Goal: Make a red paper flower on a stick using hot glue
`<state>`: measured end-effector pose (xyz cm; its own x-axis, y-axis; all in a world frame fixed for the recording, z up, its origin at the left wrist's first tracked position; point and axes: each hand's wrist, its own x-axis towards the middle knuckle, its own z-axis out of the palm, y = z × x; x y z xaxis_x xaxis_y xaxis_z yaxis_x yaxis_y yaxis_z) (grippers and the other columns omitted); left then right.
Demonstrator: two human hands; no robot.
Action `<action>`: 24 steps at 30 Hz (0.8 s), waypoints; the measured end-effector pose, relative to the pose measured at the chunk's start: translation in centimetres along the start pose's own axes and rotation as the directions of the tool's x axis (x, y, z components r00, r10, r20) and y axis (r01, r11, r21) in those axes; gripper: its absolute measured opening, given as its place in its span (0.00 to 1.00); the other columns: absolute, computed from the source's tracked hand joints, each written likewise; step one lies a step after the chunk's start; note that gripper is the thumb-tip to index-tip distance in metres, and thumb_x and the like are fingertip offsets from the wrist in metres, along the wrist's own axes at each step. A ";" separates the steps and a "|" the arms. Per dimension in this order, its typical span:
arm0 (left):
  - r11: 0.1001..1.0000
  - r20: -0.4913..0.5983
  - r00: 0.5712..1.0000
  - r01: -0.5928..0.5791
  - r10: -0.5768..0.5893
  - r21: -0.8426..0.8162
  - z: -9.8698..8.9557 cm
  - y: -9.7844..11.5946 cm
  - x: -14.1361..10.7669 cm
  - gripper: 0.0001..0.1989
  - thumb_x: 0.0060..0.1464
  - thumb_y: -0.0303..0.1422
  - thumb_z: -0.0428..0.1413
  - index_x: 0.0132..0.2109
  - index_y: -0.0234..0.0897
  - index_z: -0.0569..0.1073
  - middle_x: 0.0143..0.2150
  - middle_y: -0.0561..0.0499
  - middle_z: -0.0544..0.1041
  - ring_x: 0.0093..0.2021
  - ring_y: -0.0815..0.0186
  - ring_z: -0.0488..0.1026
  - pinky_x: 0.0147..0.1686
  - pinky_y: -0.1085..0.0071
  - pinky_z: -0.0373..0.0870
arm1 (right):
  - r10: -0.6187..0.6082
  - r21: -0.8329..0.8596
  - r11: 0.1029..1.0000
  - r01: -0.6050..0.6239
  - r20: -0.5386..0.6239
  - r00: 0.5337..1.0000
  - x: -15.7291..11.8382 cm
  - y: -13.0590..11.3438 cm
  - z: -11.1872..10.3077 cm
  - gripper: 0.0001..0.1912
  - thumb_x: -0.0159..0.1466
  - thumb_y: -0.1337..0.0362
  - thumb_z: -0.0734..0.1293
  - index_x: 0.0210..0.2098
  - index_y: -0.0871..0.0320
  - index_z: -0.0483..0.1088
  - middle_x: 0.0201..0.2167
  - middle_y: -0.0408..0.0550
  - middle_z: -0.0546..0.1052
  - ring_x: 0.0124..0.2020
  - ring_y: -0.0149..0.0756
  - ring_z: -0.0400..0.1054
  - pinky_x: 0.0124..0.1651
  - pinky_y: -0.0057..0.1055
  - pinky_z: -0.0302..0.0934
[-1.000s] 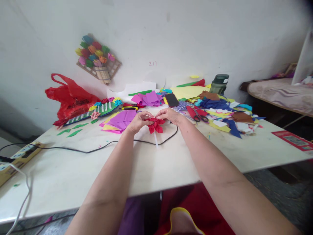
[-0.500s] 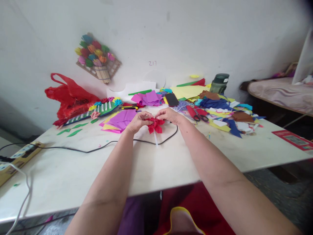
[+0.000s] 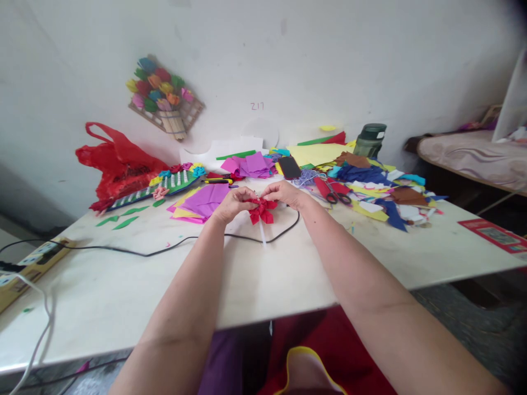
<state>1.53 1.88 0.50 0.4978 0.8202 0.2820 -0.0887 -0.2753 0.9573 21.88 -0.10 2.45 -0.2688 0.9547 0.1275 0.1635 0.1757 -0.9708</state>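
Observation:
Between my two hands is a red paper flower [image 3: 262,212] with pointed petals, and a thin white stem [image 3: 263,236] sticks out below it toward me. My left hand [image 3: 237,203] pinches the flower's left side with the fingers bent round its edge. On the other side, my right hand [image 3: 284,194] has its thumb and fingertips closed on the flower's upper right edge. The fingertips hide part of the flower's far side. A black cable [image 3: 242,237] runs over the table behind the stem.
Purple and yellow paper sheets [image 3: 201,202] lie left of my hands, near green paper leaves [image 3: 125,223]. Scissors [image 3: 338,197], a phone [image 3: 289,168] and many paper scraps [image 3: 370,184] lie to the right. A red plastic bag [image 3: 119,164], a green bottle [image 3: 369,141] and a power strip [image 3: 35,269] stand farther out.
Both hands stay in nearly the same place on the red paper flower. Only the fingertips have shifted slightly at its far edge.

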 end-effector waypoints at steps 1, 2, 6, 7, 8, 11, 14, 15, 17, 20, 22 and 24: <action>1.000 0.001 1.000 -0.001 0.001 0.000 0.0 0.0 0.0 0.16 0.31 0.29 0.71 0.30 0.34 0.74 0.28 0.51 0.77 0.28 0.67 0.74 0.32 0.69 0.71 | -0.001 -0.003 1.000 0.001 0.004 1.000 0.0 0.0 0.0 0.04 0.45 0.70 0.70 0.24 0.60 0.77 0.21 0.41 0.75 0.24 0.27 0.61 0.32 0.26 0.55; 1.000 0.003 1.000 -0.002 0.002 0.001 0.0 -0.1 0.0 0.16 0.31 0.29 0.71 0.30 0.33 0.74 0.28 0.51 0.77 0.28 0.67 0.75 0.32 0.69 0.71 | -0.001 -0.006 1.000 0.001 0.006 1.000 0.0 0.1 0.0 0.05 0.45 0.70 0.70 0.24 0.60 0.77 0.21 0.41 0.75 0.24 0.26 0.61 0.31 0.26 0.55; 1.000 0.015 1.000 0.001 -0.001 0.005 0.0 0.0 0.0 0.18 0.32 0.28 0.71 0.31 0.34 0.73 0.28 0.52 0.78 0.27 0.68 0.75 0.33 0.70 0.71 | -0.007 0.005 1.000 0.007 0.015 1.000 0.1 0.2 -0.1 0.05 0.44 0.70 0.70 0.24 0.60 0.76 0.21 0.41 0.74 0.25 0.27 0.61 0.32 0.27 0.55; 1.000 0.019 1.000 0.010 -0.010 0.002 0.0 0.1 0.0 0.18 0.32 0.28 0.71 0.32 0.34 0.72 0.27 0.53 0.78 0.27 0.68 0.75 0.32 0.70 0.71 | -0.008 0.009 1.000 0.008 0.020 1.000 0.1 0.2 -0.1 0.05 0.44 0.69 0.70 0.24 0.60 0.76 0.21 0.41 0.74 0.25 0.27 0.62 0.32 0.27 0.55; 1.000 0.024 0.999 0.025 -0.025 -0.003 0.0 0.1 -0.1 0.20 0.32 0.28 0.70 0.33 0.34 0.71 0.27 0.53 0.78 0.26 0.68 0.75 0.32 0.71 0.71 | -0.010 0.010 1.000 0.010 0.025 1.000 0.1 0.2 -0.1 0.05 0.45 0.69 0.71 0.24 0.60 0.76 0.21 0.41 0.75 0.25 0.27 0.62 0.33 0.28 0.56; 0.998 0.040 0.997 0.066 -0.065 -0.011 0.0 0.4 -0.2 0.23 0.33 0.28 0.69 0.39 0.35 0.70 0.28 0.51 0.80 0.25 0.67 0.75 0.31 0.70 0.70 | -0.019 -0.007 1.000 0.020 0.031 0.999 0.0 0.1 -0.2 0.06 0.45 0.67 0.71 0.24 0.60 0.77 0.20 0.41 0.73 0.25 0.28 0.61 0.32 0.28 0.55; 0.997 0.041 0.996 0.077 -0.077 0.001 0.0 0.6 -0.3 0.26 0.34 0.26 0.69 0.44 0.35 0.71 0.29 0.50 0.81 0.27 0.65 0.76 0.33 0.69 0.71 | -0.004 -0.016 1.000 0.004 0.023 1.000 -0.1 -0.3 -0.1 0.05 0.46 0.66 0.69 0.24 0.60 0.76 0.17 0.39 0.70 0.23 0.27 0.58 0.29 0.27 0.52; 0.997 0.040 0.996 0.079 -0.079 0.006 0.0 0.6 -0.3 0.27 0.33 0.26 0.69 0.44 0.35 0.72 0.29 0.50 0.81 0.27 0.65 0.77 0.34 0.68 0.72 | 0.005 -0.013 1.000 -0.004 0.019 1.000 -0.2 -0.4 0.0 0.05 0.46 0.66 0.69 0.23 0.60 0.76 0.17 0.39 0.70 0.22 0.27 0.58 0.29 0.27 0.51; 0.997 0.031 0.996 0.083 -0.083 0.009 0.0 0.5 -0.2 0.26 0.33 0.25 0.69 0.43 0.33 0.73 0.30 0.48 0.82 0.29 0.63 0.78 0.35 0.68 0.72 | 0.011 -0.011 1.000 -0.011 0.010 1.000 -0.3 -0.6 0.1 0.05 0.46 0.65 0.68 0.23 0.60 0.75 0.16 0.39 0.69 0.22 0.27 0.58 0.29 0.28 0.51; 0.996 0.004 0.996 0.087 -0.087 0.002 0.0 0.3 -0.1 0.24 0.32 0.25 0.69 0.41 0.32 0.75 0.31 0.47 0.82 0.30 0.62 0.79 0.35 0.67 0.73 | -0.009 -0.030 1.000 0.009 -0.011 1.000 -0.4 -0.8 0.2 0.06 0.45 0.64 0.70 0.22 0.60 0.75 0.16 0.38 0.68 0.22 0.26 0.56 0.29 0.27 0.51; 0.997 -0.011 0.996 0.083 -0.083 0.000 0.0 0.2 -0.1 0.22 0.31 0.25 0.70 0.39 0.32 0.75 0.31 0.47 0.82 0.30 0.63 0.79 0.34 0.67 0.74 | -0.024 -0.047 0.999 0.023 -0.028 0.999 -0.3 -0.7 0.2 0.07 0.45 0.63 0.70 0.22 0.60 0.75 0.17 0.38 0.69 0.22 0.26 0.55 0.29 0.27 0.51; 0.997 -0.024 0.997 0.075 -0.075 0.002 0.0 0.0 0.0 0.20 0.32 0.25 0.70 0.37 0.32 0.75 0.31 0.47 0.82 0.29 0.63 0.79 0.33 0.67 0.74 | -0.040 -0.054 0.998 0.038 -0.040 0.998 -0.2 -0.5 0.2 0.07 0.45 0.63 0.70 0.23 0.61 0.75 0.18 0.39 0.70 0.23 0.26 0.56 0.30 0.28 0.52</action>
<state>1.53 1.90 0.52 0.4820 0.8505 0.2106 -0.0489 -0.2139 0.9756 21.62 -0.44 2.85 -0.2373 0.9557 0.1741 0.2042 0.2243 -0.9529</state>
